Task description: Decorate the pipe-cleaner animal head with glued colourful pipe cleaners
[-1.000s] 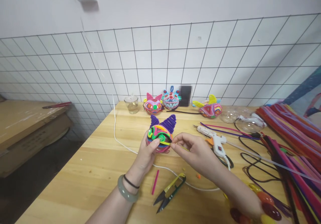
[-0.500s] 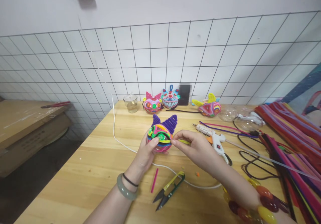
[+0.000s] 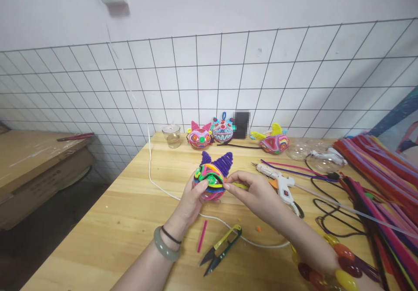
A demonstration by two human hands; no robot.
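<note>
My left hand [image 3: 192,197] is wrapped round a colourful ball ornament [image 3: 212,169] with purple pipe-cleaner ears and a green eye. Its thumb presses on the front of the ball, over a yellow strip. Between thumb and fingertips, my right hand [image 3: 250,191] pinches a yellow pipe cleaner [image 3: 241,186] against the ornament's right side. The strip's end shows past my right fingers. Below the hands lie thread snips [image 3: 222,249] with yellow and green handles and a short pink stick [image 3: 202,236].
A white glue gun [image 3: 281,184] with a cord lies right of my hands. Behind stand finished ornaments [image 3: 200,138], a glass cup [image 3: 171,136] and clear plastic balls [image 3: 298,149]. Bundles of pipe cleaners [image 3: 375,165] fill the right side. A white cable [image 3: 163,188] crosses the table.
The view has shifted slightly, so everything sits a little lower and to the right. Both hands keep the same hold on the ornament and the yellow pipe cleaner.
</note>
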